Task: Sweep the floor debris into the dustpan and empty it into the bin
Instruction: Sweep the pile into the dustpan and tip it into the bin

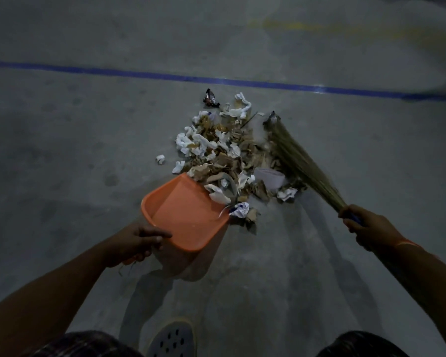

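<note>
While my left hand (137, 242) curls its fingers round the rear rim and handle of the orange plastic dustpan (184, 215), the pan sits tilted on the grey concrete floor (62, 137) with its open mouth facing the rubbish. Its inside is almost bare; only a few scraps lie across its lip. Just beyond that lip, touching it, spreads the heap of crumpled white paper and torn brown cardboard debris (224, 153), with a dark foil wrapper (211, 98) at its far edge, near the blue painted line (165, 77) that crosses the floor. A pale paper cup (269, 177) lies on the heap's right side. Against that side rest the bristles of the straw-coloured grass broom (296, 155), whose blue handle my right hand (366, 228) holds in a closed grip.

I judge the sweeping step has barely begun. The next move calls for a short, firm stroke leftward, toward the pan's mouth, while I press the lip flat to the floor so that scraps cannot slip beneath it. No bin shows here.
</note>
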`<move>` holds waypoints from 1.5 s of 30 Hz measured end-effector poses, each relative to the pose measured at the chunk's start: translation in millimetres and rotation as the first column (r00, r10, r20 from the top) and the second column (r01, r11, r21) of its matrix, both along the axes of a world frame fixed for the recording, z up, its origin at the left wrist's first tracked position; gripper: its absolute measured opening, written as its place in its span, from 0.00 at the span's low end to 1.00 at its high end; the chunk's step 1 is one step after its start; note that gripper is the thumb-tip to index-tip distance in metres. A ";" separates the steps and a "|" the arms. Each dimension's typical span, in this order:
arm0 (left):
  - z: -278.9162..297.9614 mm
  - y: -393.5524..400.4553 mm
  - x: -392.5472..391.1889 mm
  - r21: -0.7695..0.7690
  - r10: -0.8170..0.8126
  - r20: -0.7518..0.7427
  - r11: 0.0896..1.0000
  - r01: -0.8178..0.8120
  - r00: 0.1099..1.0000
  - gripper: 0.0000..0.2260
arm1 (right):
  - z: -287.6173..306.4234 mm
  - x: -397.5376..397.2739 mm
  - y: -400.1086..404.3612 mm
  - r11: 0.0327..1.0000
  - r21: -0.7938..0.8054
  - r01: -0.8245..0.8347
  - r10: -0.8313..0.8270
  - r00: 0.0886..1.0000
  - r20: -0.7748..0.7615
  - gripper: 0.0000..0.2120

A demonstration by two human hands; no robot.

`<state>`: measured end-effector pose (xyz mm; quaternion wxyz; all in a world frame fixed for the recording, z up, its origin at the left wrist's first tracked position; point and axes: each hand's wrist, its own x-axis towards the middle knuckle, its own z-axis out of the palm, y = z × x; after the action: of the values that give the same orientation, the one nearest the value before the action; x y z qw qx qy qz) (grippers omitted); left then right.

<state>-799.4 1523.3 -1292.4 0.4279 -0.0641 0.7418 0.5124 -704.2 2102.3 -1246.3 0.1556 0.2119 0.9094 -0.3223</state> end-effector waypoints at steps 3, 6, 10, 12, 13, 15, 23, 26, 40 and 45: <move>-6.5 2.1 -8.0 0.011 -0.006 -0.005 1.000 0.007 1.000 0.11 | -16.2 -5.1 -6.3 0.995 0.058 -0.086 0.083 0.995 0.051 0.06; -10.6 3.5 -16.7 0.016 -0.003 -0.002 1.000 0.003 1.000 0.12 | -23.7 -16.2 -12.1 0.977 0.116 -0.178 0.171 0.983 0.068 0.05; -18.2 0.5 -27.5 0.034 0.007 0.018 0.999 -0.007 1.000 0.12 | -21.6 -27.5 -14.1 0.916 0.227 -0.330 0.313 0.944 0.109 0.04; -21.3 1.7 -30.6 0.044 -0.002 0.017 0.999 0.001 1.000 0.12 | -19.4 -25.0 -15.5 0.864 0.290 -0.411 0.388 0.912 0.135 0.06; -21.9 4.6 -31.1 0.045 -0.006 0.012 0.999 0.005 1.000 0.12 | -19.4 -22.4 -16.0 0.843 0.306 -0.442 0.419 0.897 0.141 0.07; -20.2 13.1 -31.4 0.039 0.001 -0.014 0.999 -0.001 1.000 0.12 | -23.3 -15.9 -15.7 0.815 0.314 -0.487 0.467 0.873 0.142 0.07; -10.3 35.6 -29.1 -0.003 -0.015 -0.071 1.000 0.015 0.997 0.12 | -50.4 14.7 -22.1 0.770 0.276 -0.575 0.574 0.813 0.094 0.08; -9.3 39.9 -26.0 -0.003 -0.004 -0.072 1.000 0.004 0.997 0.11 | -53.6 29.4 -30.1 0.770 0.246 -0.588 0.595 0.802 0.053 0.08; -2.1 49.9 -16.9 -0.020 0.010 -0.071 1.000 -0.012 0.997 0.12 | -31.5 41.4 -55.0 0.923 -0.119 -0.366 0.366 0.930 -0.023 0.06; -11.3 44.9 -16.8 -0.040 0.011 -0.093 0.999 -0.015 0.996 0.12 | -26.1 44.8 -61.9 0.911 -0.354 -0.211 0.218 0.976 -0.020 0.06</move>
<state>-816.2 1568.2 -1303.7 0.3883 -0.0536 0.7707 0.5024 -659.4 2040.4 -1272.4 0.2347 0.0827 0.8527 -0.4592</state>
